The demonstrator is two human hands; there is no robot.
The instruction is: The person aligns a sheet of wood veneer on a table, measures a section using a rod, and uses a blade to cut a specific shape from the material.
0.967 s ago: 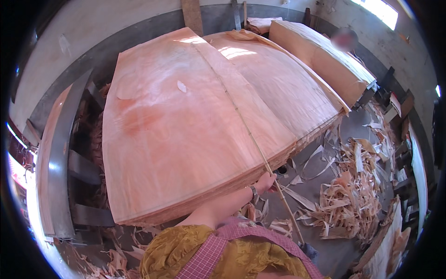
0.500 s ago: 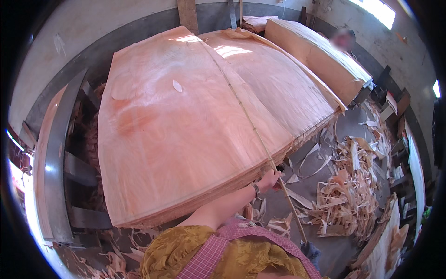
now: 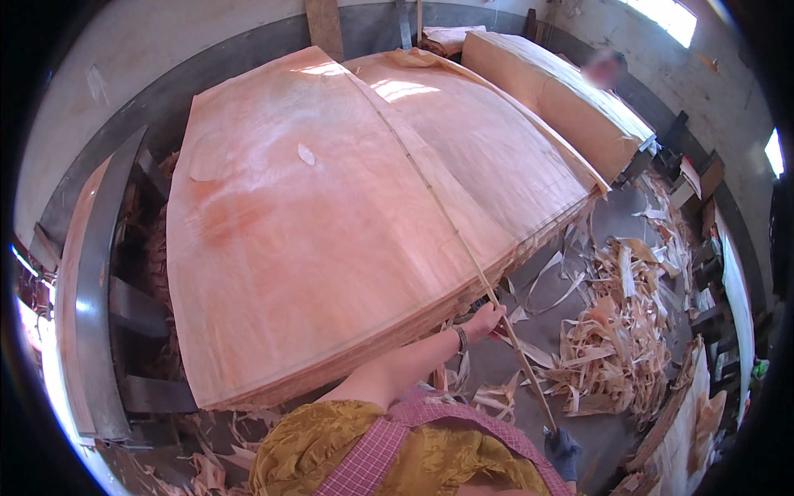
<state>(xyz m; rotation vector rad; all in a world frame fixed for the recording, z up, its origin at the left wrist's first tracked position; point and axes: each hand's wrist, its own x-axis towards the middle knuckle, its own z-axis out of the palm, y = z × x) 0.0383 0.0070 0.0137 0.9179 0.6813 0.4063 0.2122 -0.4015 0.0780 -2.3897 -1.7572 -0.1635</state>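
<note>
A long thin bamboo pole (image 3: 430, 192) lies slantwise across a wide stack of pinkish wood veneer sheets (image 3: 281, 273), roughly along where two top sheets meet. Its near end sticks out past the stack's edge toward me. Just off that edge, my left hand (image 3: 486, 321), bare with a band on the wrist, is closed around the pole. Something dark, which I cannot make out, shows beside these fingers. In a dark grey glove, my right hand (image 3: 563, 450) is closed at the pole's near end, low in the picture.
Torn veneer strips (image 3: 616, 347) are heaped on the grey floor to the right. A taller veneer stack (image 3: 554, 83) stands at the back right, with a person (image 3: 602, 69) behind it. On the left runs a metal frame (image 3: 95, 289). Veneer pieces (image 3: 674, 413) lean at the lower right.
My gloved right hand has moved slightly right and shows more fully, with the pole's near end shifting along. My left hand keeps its hold. The whole view has shifted a little.
</note>
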